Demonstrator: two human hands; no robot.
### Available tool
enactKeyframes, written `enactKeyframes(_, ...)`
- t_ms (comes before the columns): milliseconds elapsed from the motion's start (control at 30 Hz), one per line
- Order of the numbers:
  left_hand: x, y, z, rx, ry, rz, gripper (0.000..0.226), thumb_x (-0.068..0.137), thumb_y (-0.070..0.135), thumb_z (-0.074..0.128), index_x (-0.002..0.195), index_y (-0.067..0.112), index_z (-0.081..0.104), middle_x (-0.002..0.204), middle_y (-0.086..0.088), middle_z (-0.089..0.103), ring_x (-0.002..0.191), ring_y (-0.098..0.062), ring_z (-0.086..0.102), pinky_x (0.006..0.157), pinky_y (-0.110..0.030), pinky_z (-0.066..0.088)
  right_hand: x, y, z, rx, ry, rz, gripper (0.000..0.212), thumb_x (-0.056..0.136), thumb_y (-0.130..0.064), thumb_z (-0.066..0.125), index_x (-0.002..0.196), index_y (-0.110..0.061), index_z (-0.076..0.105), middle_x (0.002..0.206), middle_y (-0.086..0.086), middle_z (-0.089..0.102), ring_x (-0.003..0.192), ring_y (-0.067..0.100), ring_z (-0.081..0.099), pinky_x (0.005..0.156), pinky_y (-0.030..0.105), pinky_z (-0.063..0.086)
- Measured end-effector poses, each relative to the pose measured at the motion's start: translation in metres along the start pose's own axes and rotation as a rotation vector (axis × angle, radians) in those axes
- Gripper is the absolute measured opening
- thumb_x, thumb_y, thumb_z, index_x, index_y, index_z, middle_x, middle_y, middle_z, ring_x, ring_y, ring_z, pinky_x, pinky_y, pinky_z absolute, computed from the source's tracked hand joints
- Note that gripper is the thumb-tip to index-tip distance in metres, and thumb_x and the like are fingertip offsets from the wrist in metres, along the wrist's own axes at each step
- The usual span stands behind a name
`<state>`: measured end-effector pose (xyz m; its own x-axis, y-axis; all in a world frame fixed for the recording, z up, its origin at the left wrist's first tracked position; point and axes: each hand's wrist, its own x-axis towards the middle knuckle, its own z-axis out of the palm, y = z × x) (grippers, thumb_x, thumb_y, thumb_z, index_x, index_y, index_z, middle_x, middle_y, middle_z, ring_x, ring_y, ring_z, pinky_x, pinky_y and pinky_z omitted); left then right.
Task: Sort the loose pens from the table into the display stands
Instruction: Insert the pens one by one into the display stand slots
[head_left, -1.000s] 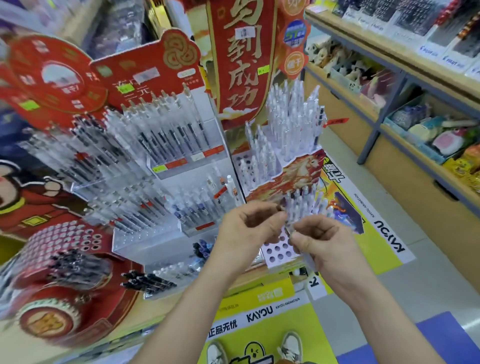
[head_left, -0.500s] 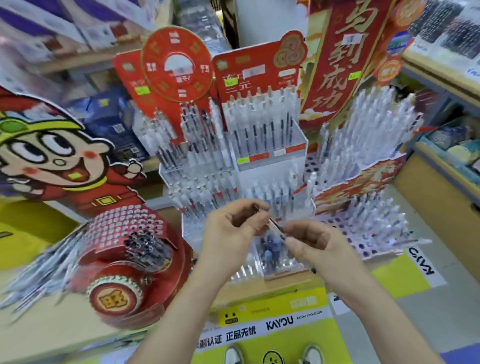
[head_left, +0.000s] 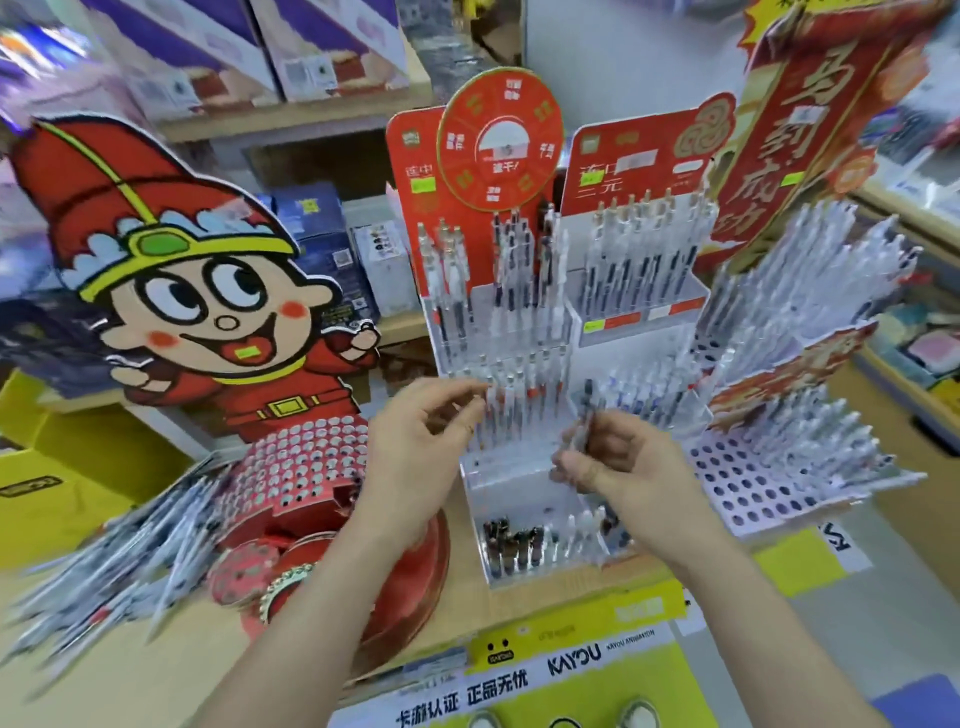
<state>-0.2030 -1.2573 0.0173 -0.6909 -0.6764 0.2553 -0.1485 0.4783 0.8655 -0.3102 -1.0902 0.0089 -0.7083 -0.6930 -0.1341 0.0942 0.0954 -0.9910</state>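
My right hand (head_left: 618, 462) grips a clear pen (head_left: 586, 415) with a dark cap, held upright in front of the white tiered display stand (head_left: 519, 467). My left hand (head_left: 426, 431) hovers just left of it with fingers apart and nothing in it. A pile of loose pens (head_left: 119, 561) lies on the wooden table (head_left: 130, 675) at the left. A red round stand (head_left: 306, 467) with many holes sits beside that pile. At the right, a white perforated stand (head_left: 748, 488) holds several clear pens.
A cartoon cut-out figure in red (head_left: 197, 291) stands behind the red stand. Red header cards (head_left: 498, 140) rise over the white stand. Shelves with boxes fill the back, and a wooden shelf unit (head_left: 914, 405) runs along the right. A yellow floor poster (head_left: 561, 670) lies below.
The view has swung left, bringing the cut-out and the loose pen pile into sight. My hands have parted: the left let go and the right now holds the pen upright alone.
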Motion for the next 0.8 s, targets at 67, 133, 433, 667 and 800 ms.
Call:
enactKeyframes(67,0.014,-0.016,-0.005,0.242,0.008,0.125,0.018,0.087,0.016,0.07,0.1,0.027,0.074,0.094,0.008,0.063,0.087,-0.011,0.057,0.076,-0.024,0.048,0.004,0.0,-0.005,0.025,0.11,0.008,0.011,0.087,0.004,0.066,0.093,0.007,0.059,0.084,0.019,0.071,0.076,0.02,0.073,0.064,0.021,0.056)
enactKeyframes(133,0.028,-0.025,0.0,0.426,-0.012,0.271,0.02,0.085,0.017,0.072,0.104,0.02,0.074,0.097,0.002,0.064,0.092,-0.021,0.056,0.079,-0.031,0.048,0.007,-0.001,-0.009,0.041,0.209,0.014,0.013,0.085,0.0,0.07,0.091,0.001,0.059,0.075,0.01,0.073,0.074,0.023,0.073,0.063,0.027,0.058)
enactKeyframes(433,0.06,-0.033,0.046,0.772,-0.087,0.53,0.016,0.076,0.023,0.079,0.089,0.018,0.071,0.074,0.002,0.068,0.074,-0.025,0.056,0.052,-0.031,0.051,0.012,0.002,-0.019,0.017,0.266,-0.002,0.058,0.089,-0.006,0.066,0.133,-0.034,0.04,0.062,-0.008,0.052,0.063,0.006,0.068,0.06,0.029,0.06)
enactKeyframes(667,0.061,-0.04,0.04,0.754,-0.094,0.662,0.019,0.081,0.015,0.073,0.1,0.017,0.073,0.093,0.001,0.069,0.082,-0.026,0.053,0.055,-0.033,0.052,0.023,-0.005,-0.025,-0.002,0.145,-0.065,0.046,0.096,-0.003,0.056,0.133,-0.029,0.05,0.114,0.003,0.062,0.084,0.016,0.074,0.081,0.035,0.059)
enactKeyframes(800,0.058,-0.038,0.038,0.753,-0.081,0.602,0.021,0.084,0.015,0.07,0.105,0.017,0.071,0.1,-0.002,0.063,0.091,-0.022,0.047,0.063,-0.037,0.053,0.037,-0.012,-0.029,0.005,0.107,-0.119,0.029,0.095,-0.004,0.058,0.116,-0.023,0.058,0.089,0.005,0.073,0.08,0.015,0.072,0.073,0.026,0.059)
